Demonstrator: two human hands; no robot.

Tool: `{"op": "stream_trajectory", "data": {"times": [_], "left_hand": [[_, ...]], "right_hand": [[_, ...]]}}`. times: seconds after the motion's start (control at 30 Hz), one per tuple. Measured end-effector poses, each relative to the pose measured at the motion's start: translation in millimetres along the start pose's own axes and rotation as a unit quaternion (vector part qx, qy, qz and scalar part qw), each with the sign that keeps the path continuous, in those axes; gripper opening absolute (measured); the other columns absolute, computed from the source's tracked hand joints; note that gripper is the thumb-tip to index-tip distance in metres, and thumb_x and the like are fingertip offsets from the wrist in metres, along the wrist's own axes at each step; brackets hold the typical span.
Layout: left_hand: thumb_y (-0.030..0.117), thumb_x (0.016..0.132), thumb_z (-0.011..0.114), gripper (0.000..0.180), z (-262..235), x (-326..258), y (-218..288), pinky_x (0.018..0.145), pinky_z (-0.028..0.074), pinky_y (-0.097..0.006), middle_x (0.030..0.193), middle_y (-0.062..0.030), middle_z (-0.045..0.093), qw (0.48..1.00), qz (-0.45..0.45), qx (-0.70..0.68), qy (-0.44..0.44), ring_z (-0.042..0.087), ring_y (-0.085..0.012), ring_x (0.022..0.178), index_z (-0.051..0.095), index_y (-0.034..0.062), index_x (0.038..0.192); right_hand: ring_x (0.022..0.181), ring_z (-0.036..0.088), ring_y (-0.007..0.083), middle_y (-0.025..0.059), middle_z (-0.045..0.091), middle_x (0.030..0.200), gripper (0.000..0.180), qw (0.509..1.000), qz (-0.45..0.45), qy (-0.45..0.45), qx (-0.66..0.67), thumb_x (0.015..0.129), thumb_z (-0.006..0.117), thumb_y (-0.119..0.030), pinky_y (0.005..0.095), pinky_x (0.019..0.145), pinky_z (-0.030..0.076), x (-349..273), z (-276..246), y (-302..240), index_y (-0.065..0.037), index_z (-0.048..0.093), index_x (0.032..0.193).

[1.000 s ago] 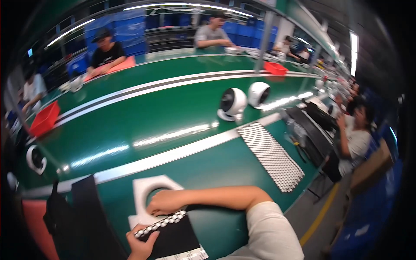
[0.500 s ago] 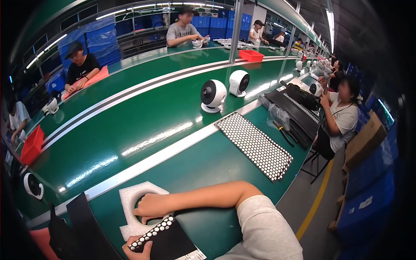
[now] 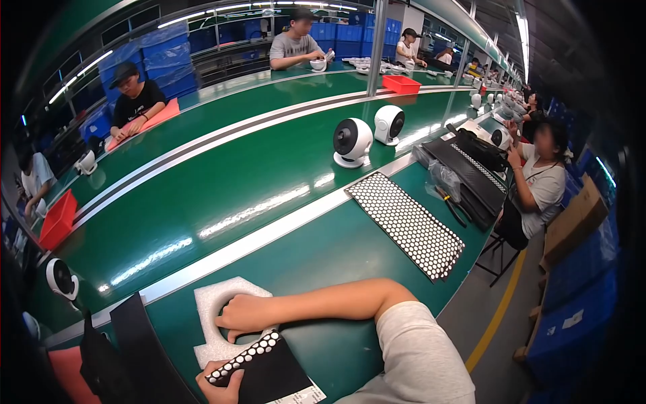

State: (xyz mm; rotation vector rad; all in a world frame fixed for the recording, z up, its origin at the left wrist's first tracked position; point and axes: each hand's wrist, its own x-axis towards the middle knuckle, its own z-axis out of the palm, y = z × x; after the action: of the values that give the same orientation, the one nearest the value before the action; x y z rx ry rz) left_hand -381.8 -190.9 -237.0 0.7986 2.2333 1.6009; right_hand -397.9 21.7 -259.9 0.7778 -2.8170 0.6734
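My left hand (image 3: 225, 386) grips a black sheet (image 3: 279, 369) along its edge, where a strip of round white pads (image 3: 245, 357) runs. Its thumb lies on top of the sheet. My right hand (image 3: 245, 316) reaches in from the right and is closed, fingers curled down, over the round opening of a white foam block (image 3: 208, 301). Whatever its fingertips hold, if anything, is hidden. The foam block rests on the green table beside the padded strip. Farther right lies a sheet covered with white round dots (image 3: 407, 225).
Two white round-headed devices (image 3: 352, 143) stand on the green conveyor (image 3: 235, 182), and another device (image 3: 62, 279) is at far left. Pliers (image 3: 451, 207) and black sheets lie by a seated co-worker (image 3: 538, 175). Black material (image 3: 145, 343) sits at left. Red bins (image 3: 58, 219) stand beyond.
The whole view has shifted slightly, so things appear farther right. Both hands stay nearly in place, the left still gripping the black sheet and the right still curled over the foam opening.
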Motion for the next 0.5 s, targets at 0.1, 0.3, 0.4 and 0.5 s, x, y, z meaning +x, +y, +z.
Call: {"op": "stream_trajectory", "data": {"times": [0.1,0.3,0.4,0.5], "left_hand": [[0.011,0.065,0.075,0.039,-0.2,-0.2,-0.9,0.067,0.045,-0.030,0.085,-0.0124,0.058,1.000,-0.020,0.002,-0.004,0.055,-0.0182,0.075,0.052,-0.0080,0.089],[0.013,0.064,0.075,0.040,1.8,0.5,6.1,0.068,0.045,-0.030,0.085,-0.0120,0.057,0.998,-0.054,-0.008,0.007,0.055,-0.0184,0.075,0.050,-0.0072,0.089],[0.013,0.065,0.075,0.039,2.9,1.2,6.2,0.068,0.045,-0.030,0.084,-0.0118,0.057,0.998,-0.053,-0.017,0.002,0.054,-0.0183,0.074,0.050,-0.0069,0.088],[0.011,0.065,0.075,0.038,1.0,1.0,-1.3,0.068,0.045,-0.029,0.083,-0.0109,0.057,0.999,-0.038,-0.010,-0.003,0.054,-0.0175,0.074,0.050,-0.0065,0.088]], "right_hand": [[0.052,0.055,0.0332,0.0149,0.053,0.052,0.035,1.000,-0.001,0.001,-0.001,0.067,0.063,-0.031,0.0398,0.050,0.044,0.4,0.1,-0.2,0.001,0.050,0.066],[0.053,0.054,0.0342,0.0155,0.052,0.052,0.031,0.999,-0.005,-0.018,0.028,0.069,0.062,-0.026,0.0408,0.050,0.043,-1.0,-3.8,-1.8,0.002,0.049,0.066],[0.054,0.054,0.0346,0.0160,0.052,0.053,0.029,0.999,0.001,-0.028,0.038,0.069,0.062,-0.024,0.0411,0.051,0.043,-2.7,-5.1,-2.4,0.002,0.050,0.067],[0.055,0.055,0.0343,0.0159,0.052,0.054,0.029,0.999,-0.008,-0.017,0.042,0.070,0.062,-0.025,0.0413,0.051,0.043,-2.6,-4.7,-2.7,0.002,0.051,0.067]]}}
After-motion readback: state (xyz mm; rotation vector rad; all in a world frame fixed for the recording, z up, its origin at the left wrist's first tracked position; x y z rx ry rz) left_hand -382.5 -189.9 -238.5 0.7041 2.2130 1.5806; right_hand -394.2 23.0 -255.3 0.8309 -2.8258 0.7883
